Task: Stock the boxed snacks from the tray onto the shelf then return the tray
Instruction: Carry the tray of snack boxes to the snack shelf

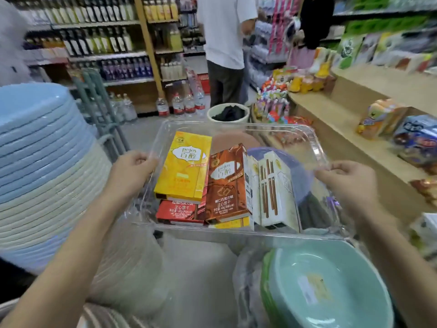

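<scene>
Both hands (132, 165) clamped on clear tray (236, 129) sides, snack boxes (186, 168) lengthwise away

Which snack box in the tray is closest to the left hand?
The yellow box, lying on top at the tray's left side beside the left hand. The brown box and white box sit further right.

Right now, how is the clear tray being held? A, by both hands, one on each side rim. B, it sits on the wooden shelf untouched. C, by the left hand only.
A: the left hand and right hand each grip a side rim of the clear tray.
</scene>
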The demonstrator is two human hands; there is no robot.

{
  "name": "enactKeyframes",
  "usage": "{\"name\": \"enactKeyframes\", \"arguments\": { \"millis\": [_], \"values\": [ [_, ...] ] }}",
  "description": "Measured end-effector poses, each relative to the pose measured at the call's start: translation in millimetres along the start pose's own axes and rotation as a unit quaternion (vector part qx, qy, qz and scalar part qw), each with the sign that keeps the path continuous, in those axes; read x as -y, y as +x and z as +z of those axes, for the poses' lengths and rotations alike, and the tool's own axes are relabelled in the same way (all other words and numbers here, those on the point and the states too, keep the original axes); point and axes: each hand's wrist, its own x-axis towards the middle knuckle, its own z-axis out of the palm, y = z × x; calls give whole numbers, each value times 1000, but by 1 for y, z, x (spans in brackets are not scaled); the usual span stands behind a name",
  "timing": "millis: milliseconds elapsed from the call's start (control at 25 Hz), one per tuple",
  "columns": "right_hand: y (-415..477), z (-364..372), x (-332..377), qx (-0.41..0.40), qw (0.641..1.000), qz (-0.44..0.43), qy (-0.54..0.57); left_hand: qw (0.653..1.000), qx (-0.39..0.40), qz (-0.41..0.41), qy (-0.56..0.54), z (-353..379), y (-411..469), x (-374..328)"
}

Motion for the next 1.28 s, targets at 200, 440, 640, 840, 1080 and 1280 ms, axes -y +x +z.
{"name": "enactKeyframes", "arguments": {
  "millis": [200, 440, 640, 840, 1080, 1280],
  "values": [
    [24, -18, -7, -85, 996, 29, -2, 989, 133, 51, -40, 90, 92, -17],
    [84, 27, -21, -212, 973, 74, -56, 964, 242, 82, -80, 168, 222, -21],
    [128, 71, -25, -287, 950, 118, -43, 941, 309, 123, -68, 212, 315, -35],
    [173, 82, -34, -331, 930, 152, -41, 926, 350, 121, -70, 272, 372, -47],
    [240, 78, -45, -357, 917, 164, -67, 920, 366, 114, -82, 343, 412, -71],
    [289, 74, -54, -370, 908, 178, -81, 913, 381, 122, -84, 395, 450, -84]
  ]
}}
